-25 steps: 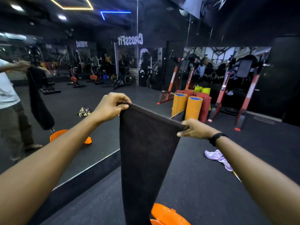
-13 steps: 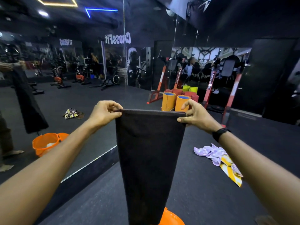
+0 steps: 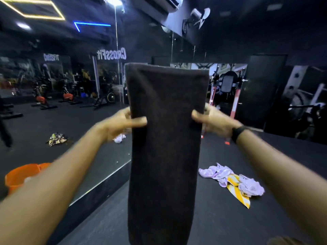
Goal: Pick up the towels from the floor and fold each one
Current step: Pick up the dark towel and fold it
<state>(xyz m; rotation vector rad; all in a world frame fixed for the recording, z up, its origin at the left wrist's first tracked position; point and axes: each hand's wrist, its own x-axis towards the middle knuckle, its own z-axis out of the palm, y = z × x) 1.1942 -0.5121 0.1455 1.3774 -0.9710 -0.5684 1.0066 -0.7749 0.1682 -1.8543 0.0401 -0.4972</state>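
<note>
Here the towel [image 3: 166,147] fills the middle of the frame, a long dark brown strip of plain terry, upright, its top edge straight and high in the frame, its lower end running off the bottom edge. The left hand [image 3: 122,123] pinches its left edge, thumb across the front; the right hand [image 3: 212,119] pinches the right edge the same way, fingers curled behind the cloth. At lower right a lilac towel [image 3: 221,172] and a yellow striped one [image 3: 237,193] lie crumpled on the floor [image 3: 265,218].
</note>
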